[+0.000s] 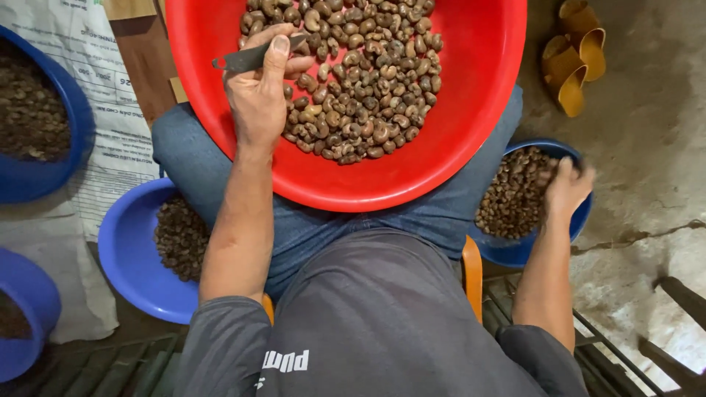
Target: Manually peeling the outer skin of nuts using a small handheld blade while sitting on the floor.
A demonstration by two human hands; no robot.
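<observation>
My left hand [257, 92] rests on the nuts [360, 81] in the big red bowl [478, 88] on my lap. My left fingers [278, 55] are curled shut around a small grey metal tool [246, 59], and my thumb presses on top of it. The nuts are brown and curved, and they fill the middle of the red bowl. My right hand [566, 187] is down low on my right side, inside a blue bowl [515, 254] that is full of brown nuts too. That hand is blurry, so I cannot tell if its fingers are open or shut. On my left side sits another blue bowl [129, 257] with dark bits in it, just beside my leg. Two more blue bowls are farther left, one up high [73, 110] and one down low [33, 294]. A white sack [110, 140] with print lies flat under them on the floor. The floor [647, 132] on my right is rough grey concrete with a crack in it. A pair of yellow sandals [573, 51] lies there, well apart from my hand. I sit on an orange seat [473, 276], and dark metal bars [610, 360] show near my right arm.
</observation>
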